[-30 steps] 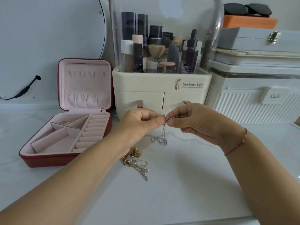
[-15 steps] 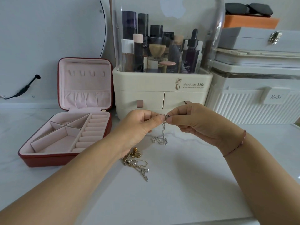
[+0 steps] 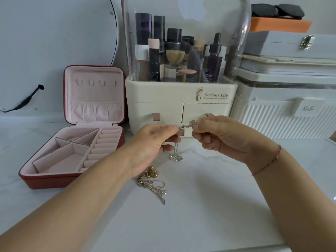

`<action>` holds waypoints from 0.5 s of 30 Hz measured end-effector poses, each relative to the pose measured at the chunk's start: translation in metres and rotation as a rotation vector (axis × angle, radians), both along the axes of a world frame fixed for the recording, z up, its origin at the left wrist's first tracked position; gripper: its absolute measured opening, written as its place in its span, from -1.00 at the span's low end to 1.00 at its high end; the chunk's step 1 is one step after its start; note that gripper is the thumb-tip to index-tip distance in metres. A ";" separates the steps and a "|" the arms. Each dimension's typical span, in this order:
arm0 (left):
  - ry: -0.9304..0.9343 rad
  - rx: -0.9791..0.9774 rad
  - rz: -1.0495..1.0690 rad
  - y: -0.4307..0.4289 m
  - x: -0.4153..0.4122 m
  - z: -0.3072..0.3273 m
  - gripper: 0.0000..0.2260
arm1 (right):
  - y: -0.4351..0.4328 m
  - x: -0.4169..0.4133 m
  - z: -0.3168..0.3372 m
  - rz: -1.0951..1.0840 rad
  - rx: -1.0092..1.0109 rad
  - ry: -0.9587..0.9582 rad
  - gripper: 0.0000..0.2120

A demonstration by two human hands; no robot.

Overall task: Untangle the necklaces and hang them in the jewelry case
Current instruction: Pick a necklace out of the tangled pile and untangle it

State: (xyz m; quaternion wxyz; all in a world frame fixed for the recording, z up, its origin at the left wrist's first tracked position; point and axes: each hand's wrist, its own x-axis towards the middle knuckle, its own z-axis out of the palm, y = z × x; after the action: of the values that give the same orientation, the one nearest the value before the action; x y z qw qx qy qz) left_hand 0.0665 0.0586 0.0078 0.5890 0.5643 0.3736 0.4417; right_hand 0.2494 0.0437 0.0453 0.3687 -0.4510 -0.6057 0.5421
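Silver necklace (image 3: 176,157): is hanging between both hands, in front of the organizer's drawers. A short knotted stretch is running from one pinch to the other. The rest is dropping as a doubled strand to the table (image 3: 218,206), where its end is pooling in a small heap.
Left hand (image 3: 152,142): thumb and forefinger are pinching the chain at their tips, and the other fingers are curling loosely beneath.
Right hand (image 3: 223,137): is gripping the knotted end between thumb and forefinger, with the remaining fingers curled in. A thin red bracelet (image 3: 269,162) is sitting on the wrist.
Other necklaces (image 3: 151,182): a gold and silver tangle is lying on the table just beside the left wrist, near the silver heap.
Jewelry case (image 3: 54,182): red with pink lining, it is standing open on the left with its lid upright, showing hooks (image 3: 95,82) above a gathered pocket. The left forearm is passing beside its near corner.
Organizer (image 3: 163,91): is reading "Serious Life", with a smaller line underneath too fine to make out. Bottles are standing under its clear dome.
Ribbed white box (image 3: 272,124): its latch is reading "KaSi".
Stack above it: sunglasses (image 3: 276,10) are lying on an orange box (image 3: 280,24), over a grey case with a metal clasp (image 3: 307,42).
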 end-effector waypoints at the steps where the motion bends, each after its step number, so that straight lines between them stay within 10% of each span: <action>1: 0.008 0.004 -0.003 0.000 0.000 0.000 -0.77 | 0.000 0.000 0.000 -0.005 0.004 -0.005 -0.79; 15: 0.115 0.063 -0.002 -0.003 -0.002 0.000 -0.85 | 0.003 -0.002 -0.008 0.009 -0.009 -0.093 -0.85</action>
State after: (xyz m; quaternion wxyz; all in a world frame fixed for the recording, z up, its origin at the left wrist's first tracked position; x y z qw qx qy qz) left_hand 0.0643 0.0559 0.0078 0.5488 0.6075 0.3922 0.4194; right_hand 0.2471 0.0463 0.0375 0.3358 -0.4747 -0.6217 0.5248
